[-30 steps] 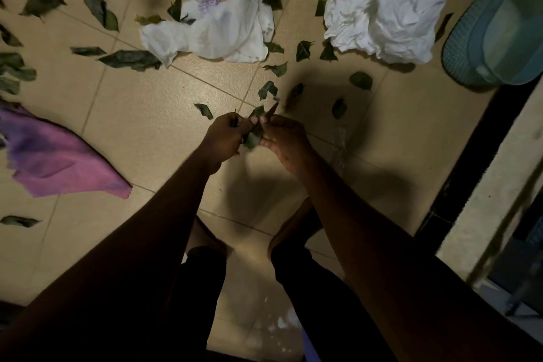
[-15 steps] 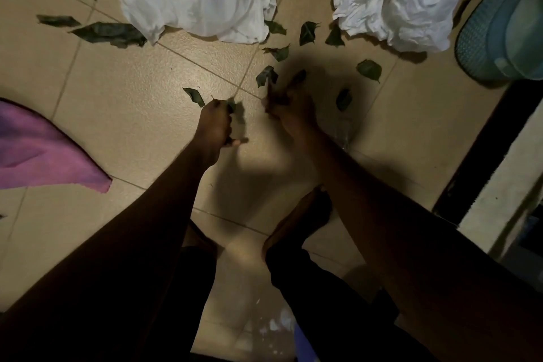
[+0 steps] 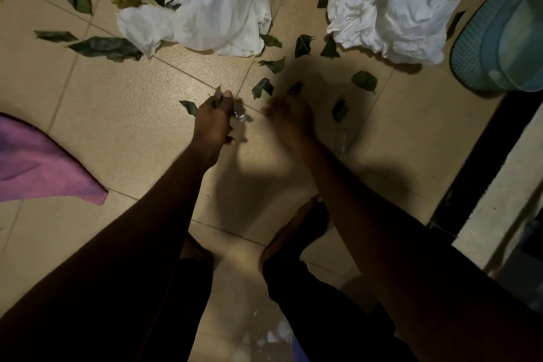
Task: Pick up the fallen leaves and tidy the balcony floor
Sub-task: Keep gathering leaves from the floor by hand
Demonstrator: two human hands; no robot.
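Loose leaves [image 3: 105,48] scattered over tiled floor [image 3: 123,114], most thick near the top. Left hand [image 3: 213,123] fingers curled tight round a bunch of leaves [image 3: 218,100], tips poking out above the fist; one small leaf [image 3: 189,107] just beside it. Right hand [image 3: 289,120] low over floor near a dark leaf [image 3: 294,88], motion-blurred, finger state can't tell. White cloth [image 3: 205,17] and crumpled white sheet [image 3: 393,3] beyond. Pink cloth [image 3: 38,167] left, teal basket [image 3: 476,47] far right.

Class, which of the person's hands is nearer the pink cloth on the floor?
Left. The left hand, gripping leaves, is right of the pink cloth; the right hand lies farther right.
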